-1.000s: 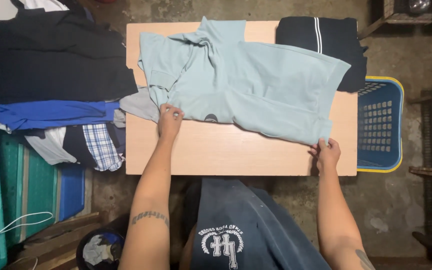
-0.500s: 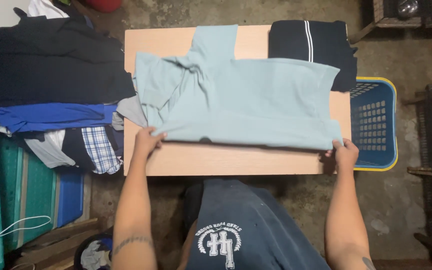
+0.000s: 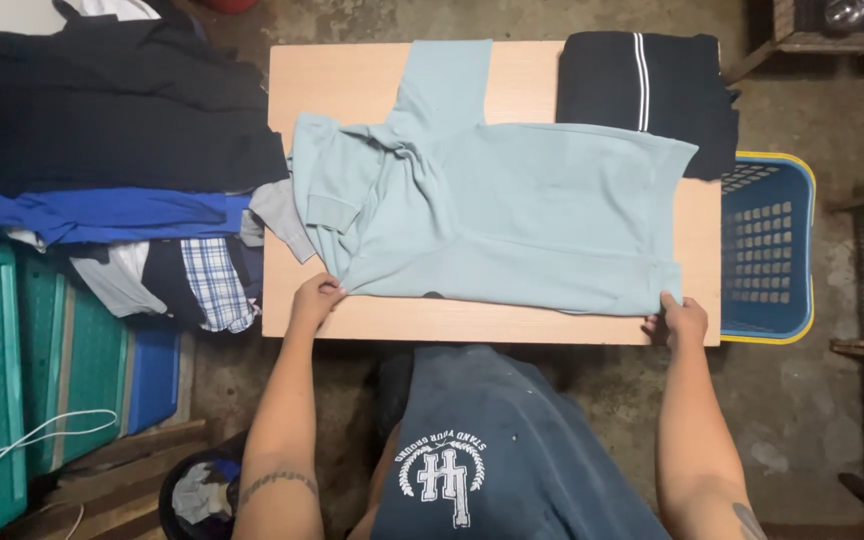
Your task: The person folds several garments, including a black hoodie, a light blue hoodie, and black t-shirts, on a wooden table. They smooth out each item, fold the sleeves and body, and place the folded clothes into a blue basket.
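Navy cloth of the person's own shirt fills the near edge of the view, and from either side of it two bare forearms reach to the near rim of a light wooden table (image 3: 352, 85). The left hand (image 3: 312, 300) pinches the near left corner of a pale blue-green polo shirt (image 3: 512, 215), by its sleeve and collar end, while the right hand (image 3: 682, 320) grips the near right corner at the hem, so both are closed on the cloth. The polo shirt lies flat across the middle of the table, folded lengthwise, one sleeve pointing to the far edge. Beyond it at the far right corner sits a folded dark garment with white stripes (image 3: 647, 90). A blue laundry basket (image 3: 767, 250) stands just right of the table, and to the left a pile of dark, blue and checked clothes (image 3: 112, 170) rests over green crates (image 3: 12, 370)
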